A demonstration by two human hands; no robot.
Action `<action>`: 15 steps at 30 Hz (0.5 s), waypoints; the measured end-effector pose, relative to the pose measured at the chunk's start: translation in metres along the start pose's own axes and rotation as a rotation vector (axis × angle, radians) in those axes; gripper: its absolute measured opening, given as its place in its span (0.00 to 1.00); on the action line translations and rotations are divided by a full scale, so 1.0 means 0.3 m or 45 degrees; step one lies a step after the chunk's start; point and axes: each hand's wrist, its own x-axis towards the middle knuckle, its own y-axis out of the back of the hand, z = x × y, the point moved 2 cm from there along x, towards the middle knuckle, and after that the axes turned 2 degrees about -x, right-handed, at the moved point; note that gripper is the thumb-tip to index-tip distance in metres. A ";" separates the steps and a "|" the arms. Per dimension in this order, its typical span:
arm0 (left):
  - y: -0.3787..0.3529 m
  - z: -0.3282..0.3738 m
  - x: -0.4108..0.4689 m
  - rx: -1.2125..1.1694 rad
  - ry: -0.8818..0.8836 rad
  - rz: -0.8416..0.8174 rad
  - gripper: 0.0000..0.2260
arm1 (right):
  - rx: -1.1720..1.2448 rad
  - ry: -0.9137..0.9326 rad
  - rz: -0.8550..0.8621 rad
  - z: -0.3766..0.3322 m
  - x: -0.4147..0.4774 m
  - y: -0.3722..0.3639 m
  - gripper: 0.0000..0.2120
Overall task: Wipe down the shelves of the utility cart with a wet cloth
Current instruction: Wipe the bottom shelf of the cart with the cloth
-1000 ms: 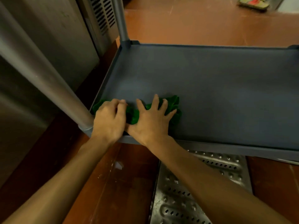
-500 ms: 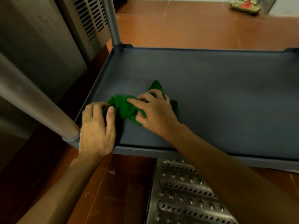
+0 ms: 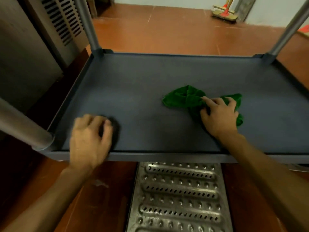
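Note:
A dark grey cart shelf point(image 3: 137, 91) with a raised rim fills the middle of the view. A crumpled green cloth point(image 3: 184, 97) lies on its right half. My right hand point(image 3: 219, 114) grips the cloth with curled fingers and covers its right part. My left hand point(image 3: 90, 138) is blurred at the shelf's front left, over the near rim; its fingers are loosely curled with nothing in them.
Grey cart posts rise at the near left point(image 3: 21, 129), far left point(image 3: 88, 27) and far right point(image 3: 287, 27) corners. A metal cabinet with vent slots point(image 3: 63, 19) stands at the left. A perforated steel drain grate point(image 3: 178, 196) lies in the red floor below the shelf. A broom point(image 3: 224, 13) rests at the far wall.
My right hand has dragged the green cloth from the shelf's front left to its right half. My left hand has let go of the cloth and stays at the front left.

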 end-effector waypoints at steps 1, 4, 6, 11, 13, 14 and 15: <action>-0.019 0.065 -0.025 -0.055 -0.080 -0.032 0.16 | 0.012 -0.034 -0.017 -0.011 -0.014 0.002 0.22; -0.090 0.263 -0.135 -0.141 -0.272 -0.205 0.14 | 0.054 -0.107 -0.045 -0.045 -0.068 0.019 0.22; -0.121 0.338 -0.194 -0.123 -0.329 -0.218 0.13 | 0.048 -0.095 -0.056 -0.059 -0.122 0.028 0.26; -0.132 0.338 -0.225 -0.173 -0.397 -0.118 0.10 | -0.047 0.064 -0.099 -0.097 -0.235 0.031 0.39; -0.128 0.329 -0.232 -0.203 -0.467 -0.127 0.10 | -0.029 0.146 -0.093 -0.119 -0.251 0.023 0.39; -0.125 0.327 -0.233 -0.219 -0.475 -0.131 0.10 | 0.003 0.183 -0.090 -0.135 -0.255 0.016 0.37; -0.122 0.326 -0.233 -0.229 -0.472 -0.134 0.10 | 0.036 0.219 -0.083 -0.153 -0.257 0.008 0.35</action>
